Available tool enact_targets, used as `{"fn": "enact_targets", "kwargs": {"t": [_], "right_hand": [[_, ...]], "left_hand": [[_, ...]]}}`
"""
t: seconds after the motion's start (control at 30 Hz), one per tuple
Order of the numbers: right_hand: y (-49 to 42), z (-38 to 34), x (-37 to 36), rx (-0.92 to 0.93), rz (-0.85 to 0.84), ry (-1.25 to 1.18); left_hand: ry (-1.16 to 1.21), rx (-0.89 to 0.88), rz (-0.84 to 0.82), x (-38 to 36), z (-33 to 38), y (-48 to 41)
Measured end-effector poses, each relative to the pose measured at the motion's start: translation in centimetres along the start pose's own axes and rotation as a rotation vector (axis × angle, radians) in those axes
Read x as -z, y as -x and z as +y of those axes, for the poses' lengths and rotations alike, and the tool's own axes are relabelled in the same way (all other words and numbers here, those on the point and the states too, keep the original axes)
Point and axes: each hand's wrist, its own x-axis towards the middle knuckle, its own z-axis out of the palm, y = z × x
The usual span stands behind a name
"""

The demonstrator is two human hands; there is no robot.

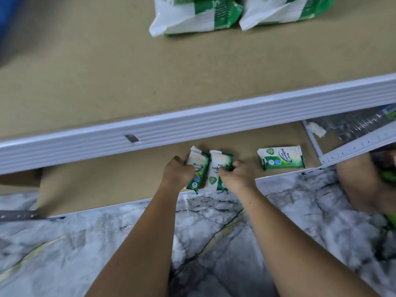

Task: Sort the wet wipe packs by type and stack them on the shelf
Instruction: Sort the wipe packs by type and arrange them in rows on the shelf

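Note:
Two small green and white pine antibacterial wipe packs lie side by side on the lower brown shelf board (120,179). My left hand (176,173) grips the left pack (198,168), and my right hand (235,177) grips the right pack (219,166). A third pack of the same kind (280,160) lies flat on that board to the right, apart from both hands. Two larger green and white wipe packs, one at the left (192,16) and one at the right (285,11), sit at the back of the upper shelf board (107,71).
A white metal shelf rail (214,121) crosses the view above the small packs. A clear plastic package (353,125) and a white crumpled scrap (316,129) lie at the right. Grey marble floor (107,243) is below. A knee (360,181) and green items sit at the far right.

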Motion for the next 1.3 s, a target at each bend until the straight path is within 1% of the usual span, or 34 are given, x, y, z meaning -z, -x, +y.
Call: {"fn": "enact_targets", "kwargs": {"t": [0.13, 0.27, 0.4, 0.5, 0.6, 0.67, 0.73, 0.9, 0.97, 1.03, 1.07, 1.1, 1.13, 1.17, 1.3], "right_hand": [[1.0, 0.0, -1.1, -0.015, -0.007, -0.044], [2.5, 0.0, -1.7, -0.15, -0.038, -0.224], [5.3, 0.9, -0.2, -0.207, -0.057, -0.239], [8.1, 1.0, 2.9, -0.192, -0.037, -0.256], [11.2, 0.2, 7.0, -0.162, -0.019, -0.297], [13.4, -0.3, 9.7, -0.121, 0.003, -0.323], [15.5, -0.7, 12.5, -0.083, 0.025, -0.343], [22.0, -2.4, 19.8, -0.034, 0.093, -0.454], [24.0, -3.0, 22.3, 0.008, 0.13, -0.5], [25.8, -3.7, 24.6, 0.038, 0.15, -0.542], [26.4, -4.0, 25.5, 0.055, 0.157, -0.569], [27.1, -4.4, 26.5, 0.076, 0.165, -0.591], [27.7, -4.9, 27.4, 0.091, 0.171, -0.619], [28.5, -5.6, 28.3, 0.111, 0.172, -0.656], [30.0, -7.8, 31.7, 0.175, 0.202, -0.765]], "left_hand": [[0.075, 0.045, -0.009, -0.3, -0.6, 1.3], [0.13, 0.073, -0.033, -1.0, -1.7, 2.9], [0.222, 0.135, -0.12, -1.4, -2.7, 5.9], [0.242, 0.139, -0.204, -1.3, -2.6, 9.3], [0.182, 0.075, -0.286, -1.1, -1.2, 12.7], [0.162, 0.028, -0.29, -0.6, 0.2, 15.5], [0.191, 0.006, -0.266, 0.0, 1.6, 18.2], [0.233, -0.076, -0.29, 1.7, 5.6, 25.1], [0.323, -0.105, -0.297, 2.3, 7.6, 27.9], [0.35, -0.118, -0.32, 3.2, 10.0, 31.0], [0.371, -0.115, -0.292, 3.8, 11.1, 32.6], [0.427, -0.158, -0.257, 4.4, 11.8, 33.9], [0.474, -0.213, -0.264, 4.7, 12.5, 35.0], [0.486, -0.289, -0.27, 4.9, 13.3, 36.1], [0.523, -0.459, -0.256, 6.2, 15.3, 39.4]]}}
